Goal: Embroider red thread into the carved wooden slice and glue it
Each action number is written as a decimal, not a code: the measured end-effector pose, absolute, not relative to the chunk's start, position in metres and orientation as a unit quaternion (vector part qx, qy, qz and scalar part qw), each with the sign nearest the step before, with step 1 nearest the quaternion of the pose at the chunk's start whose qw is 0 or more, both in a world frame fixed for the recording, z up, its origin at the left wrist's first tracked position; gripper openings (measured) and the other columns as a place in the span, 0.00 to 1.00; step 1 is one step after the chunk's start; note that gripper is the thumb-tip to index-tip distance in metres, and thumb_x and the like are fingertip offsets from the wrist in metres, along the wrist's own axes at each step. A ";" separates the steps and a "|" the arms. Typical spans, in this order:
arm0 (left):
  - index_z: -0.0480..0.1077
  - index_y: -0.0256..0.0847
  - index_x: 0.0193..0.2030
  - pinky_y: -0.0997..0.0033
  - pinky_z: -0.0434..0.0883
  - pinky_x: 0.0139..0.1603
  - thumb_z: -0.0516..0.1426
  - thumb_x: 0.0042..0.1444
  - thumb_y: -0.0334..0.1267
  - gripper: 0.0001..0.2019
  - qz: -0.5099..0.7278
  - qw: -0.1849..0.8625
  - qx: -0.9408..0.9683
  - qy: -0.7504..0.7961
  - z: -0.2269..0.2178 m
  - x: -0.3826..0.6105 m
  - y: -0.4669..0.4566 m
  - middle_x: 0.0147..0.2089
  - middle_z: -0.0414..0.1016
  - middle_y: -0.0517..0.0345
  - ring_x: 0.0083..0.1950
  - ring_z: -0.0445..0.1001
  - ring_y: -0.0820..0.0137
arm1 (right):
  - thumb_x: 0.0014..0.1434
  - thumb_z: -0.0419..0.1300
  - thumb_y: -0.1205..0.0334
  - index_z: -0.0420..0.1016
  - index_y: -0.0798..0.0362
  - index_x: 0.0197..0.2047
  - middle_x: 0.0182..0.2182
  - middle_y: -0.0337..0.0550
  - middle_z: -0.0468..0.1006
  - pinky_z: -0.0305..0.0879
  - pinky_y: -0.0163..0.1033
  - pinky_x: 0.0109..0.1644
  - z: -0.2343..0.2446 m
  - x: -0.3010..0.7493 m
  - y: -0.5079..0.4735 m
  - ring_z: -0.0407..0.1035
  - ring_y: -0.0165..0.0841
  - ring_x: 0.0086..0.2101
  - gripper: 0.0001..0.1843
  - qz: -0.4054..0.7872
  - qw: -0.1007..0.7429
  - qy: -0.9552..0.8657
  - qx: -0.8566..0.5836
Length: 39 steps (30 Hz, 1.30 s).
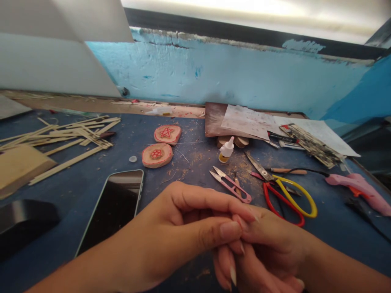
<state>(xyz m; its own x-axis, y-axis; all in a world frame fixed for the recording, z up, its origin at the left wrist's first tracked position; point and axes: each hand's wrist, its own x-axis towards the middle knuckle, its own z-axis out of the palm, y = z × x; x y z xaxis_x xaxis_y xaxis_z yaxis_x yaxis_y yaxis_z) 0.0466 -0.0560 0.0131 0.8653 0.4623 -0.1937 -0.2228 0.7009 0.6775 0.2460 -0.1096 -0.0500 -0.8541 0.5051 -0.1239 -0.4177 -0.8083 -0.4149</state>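
My left hand (183, 228) and my right hand (271, 240) are pressed together low in the middle of the view. The left thumb and index finger close over the tip of a right-hand digit. The right fingers are curled beneath them; whatever may be inside the fingers is hidden. Just beyond the hands lie pink thread snips (232, 183), blades pointing away. To their right rest scissors (275, 181) with one red and one yellow handle loop. A small white glue bottle (226, 151) stands upright behind the snips.
Two wood slices (157, 156) with red designs lie behind a phone (114, 203). Thin wooden sticks (73, 132) and a wood block (24, 167) are at left, near a black object (29, 224). A pink glue gun (360, 191) lies right; papers (247, 120) sit against the wall.
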 end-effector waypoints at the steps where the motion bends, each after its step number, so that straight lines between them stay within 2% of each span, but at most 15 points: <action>1: 0.88 0.45 0.47 0.86 0.79 0.37 0.69 0.69 0.35 0.04 0.186 0.905 0.340 0.176 0.014 0.046 -0.056 0.34 0.84 0.61 0.32 0.81 0.80 | 0.71 0.62 0.35 0.83 0.69 0.45 0.20 0.39 0.77 0.53 0.27 0.08 -0.050 0.246 -0.111 0.58 0.23 0.08 0.37 0.943 0.245 -0.189 -0.121; 4: 0.88 0.45 0.47 0.85 0.79 0.36 0.69 0.69 0.35 0.04 0.180 0.905 0.341 0.181 0.015 0.045 -0.056 0.31 0.83 0.61 0.31 0.82 0.79 | 0.70 0.61 0.36 0.83 0.70 0.45 0.20 0.38 0.76 0.49 0.27 0.06 -0.048 0.247 -0.113 0.56 0.23 0.08 0.37 0.940 0.251 -0.185 -0.141; 6: 0.88 0.45 0.45 0.85 0.79 0.36 0.69 0.68 0.36 0.03 0.180 0.903 0.337 0.196 0.016 0.044 -0.057 0.31 0.83 0.61 0.31 0.82 0.78 | 0.69 0.63 0.36 0.83 0.69 0.44 0.19 0.38 0.75 0.50 0.26 0.07 -0.045 0.248 -0.114 0.56 0.22 0.08 0.36 0.940 0.248 -0.177 -0.154; 8: 0.88 0.44 0.44 0.85 0.79 0.35 0.70 0.67 0.36 0.02 0.184 0.901 0.330 0.212 0.018 0.044 -0.058 0.31 0.82 0.61 0.30 0.81 0.79 | 0.66 0.67 0.37 0.82 0.65 0.42 0.21 0.39 0.77 0.57 0.25 0.11 -0.042 0.248 -0.115 0.60 0.22 0.10 0.32 0.939 0.245 -0.170 -0.171; 10: 0.88 0.44 0.43 0.85 0.79 0.34 0.71 0.66 0.36 0.02 0.186 0.901 0.331 0.212 0.019 0.045 -0.059 0.32 0.82 0.61 0.29 0.80 0.79 | 0.62 0.71 0.39 0.81 0.62 0.40 0.25 0.42 0.82 0.67 0.24 0.19 -0.039 0.247 -0.116 0.68 0.23 0.15 0.29 0.936 0.248 -0.166 -0.188; 12: 0.89 0.44 0.42 0.85 0.79 0.35 0.71 0.66 0.34 0.02 0.189 0.900 0.336 0.202 0.019 0.045 -0.060 0.32 0.83 0.61 0.30 0.80 0.80 | 0.62 0.73 0.41 0.81 0.61 0.39 0.29 0.44 0.84 0.71 0.24 0.25 -0.036 0.246 -0.117 0.73 0.23 0.21 0.26 0.929 0.257 -0.168 -0.207; 17: 0.89 0.45 0.43 0.85 0.80 0.36 0.70 0.67 0.34 0.04 0.189 0.902 0.341 0.186 0.015 0.047 -0.058 0.33 0.84 0.61 0.30 0.81 0.80 | 0.61 0.72 0.39 0.80 0.60 0.35 0.27 0.43 0.83 0.65 0.24 0.21 -0.032 0.245 -0.115 0.70 0.22 0.18 0.28 0.920 0.261 -0.186 -0.224; 21: 0.89 0.45 0.43 0.85 0.79 0.36 0.70 0.67 0.34 0.03 0.192 0.898 0.342 0.200 0.015 0.049 -0.058 0.30 0.84 0.63 0.29 0.81 0.80 | 0.63 0.68 0.33 0.81 0.63 0.36 0.20 0.39 0.76 0.55 0.24 0.12 -0.035 0.244 -0.114 0.57 0.20 0.11 0.34 0.923 0.253 -0.205 -0.206; 24: 0.89 0.47 0.48 0.84 0.81 0.41 0.70 0.68 0.34 0.06 0.223 0.890 0.346 0.197 0.015 0.049 -0.058 0.35 0.87 0.62 0.32 0.83 0.80 | 0.68 0.61 0.31 0.83 0.65 0.39 0.15 0.35 0.71 0.47 0.26 0.08 -0.034 0.243 -0.111 0.52 0.22 0.08 0.37 0.915 0.270 -0.228 -0.193; 26: 0.88 0.48 0.51 0.85 0.81 0.44 0.70 0.68 0.34 0.08 0.256 0.877 0.351 0.207 0.013 0.049 -0.056 0.37 0.89 0.60 0.36 0.86 0.78 | 0.73 0.55 0.32 0.81 0.62 0.37 0.14 0.35 0.69 0.45 0.27 0.07 -0.030 0.243 -0.107 0.53 0.24 0.08 0.38 0.888 0.305 -0.274 -0.206; 28: 0.88 0.46 0.49 0.86 0.81 0.41 0.72 0.65 0.35 0.06 0.286 0.860 0.349 0.237 0.011 0.050 -0.054 0.36 0.90 0.59 0.36 0.87 0.76 | 0.75 0.52 0.33 0.78 0.59 0.33 0.13 0.35 0.68 0.47 0.26 0.08 -0.023 0.246 -0.101 0.56 0.24 0.09 0.37 0.843 0.347 -0.326 -0.251; 32: 0.85 0.40 0.39 0.84 0.81 0.34 0.75 0.60 0.36 0.06 0.310 0.850 0.333 0.265 0.010 0.052 -0.050 0.33 0.89 0.57 0.31 0.87 0.73 | 0.76 0.62 0.41 0.77 0.57 0.36 0.20 0.35 0.76 0.56 0.20 0.17 -0.009 0.252 -0.093 0.65 0.20 0.15 0.27 0.773 0.402 -0.356 -0.339; 36: 0.86 0.38 0.39 0.84 0.80 0.33 0.75 0.61 0.37 0.06 0.298 0.863 0.320 0.253 0.010 0.052 -0.048 0.32 0.88 0.56 0.31 0.86 0.73 | 0.75 0.65 0.46 0.74 0.55 0.39 0.26 0.36 0.80 0.56 0.19 0.18 -0.003 0.253 -0.093 0.70 0.20 0.18 0.21 0.770 0.407 -0.349 -0.346; 39: 0.86 0.37 0.38 0.85 0.79 0.33 0.75 0.60 0.38 0.08 0.284 0.869 0.317 0.255 0.010 0.052 -0.048 0.33 0.89 0.55 0.30 0.86 0.74 | 0.75 0.65 0.46 0.73 0.54 0.38 0.27 0.36 0.80 0.55 0.19 0.18 -0.003 0.251 -0.095 0.70 0.20 0.19 0.21 0.775 0.401 -0.347 -0.345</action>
<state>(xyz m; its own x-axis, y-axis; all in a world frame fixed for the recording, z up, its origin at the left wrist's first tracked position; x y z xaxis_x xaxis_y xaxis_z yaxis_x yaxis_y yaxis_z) 0.0519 -0.0479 0.0105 0.7094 0.6540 -0.2629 -0.3311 0.6385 0.6948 0.2508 -0.0950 -0.0027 -0.4412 0.8603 -0.2555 -0.3820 -0.4376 -0.8140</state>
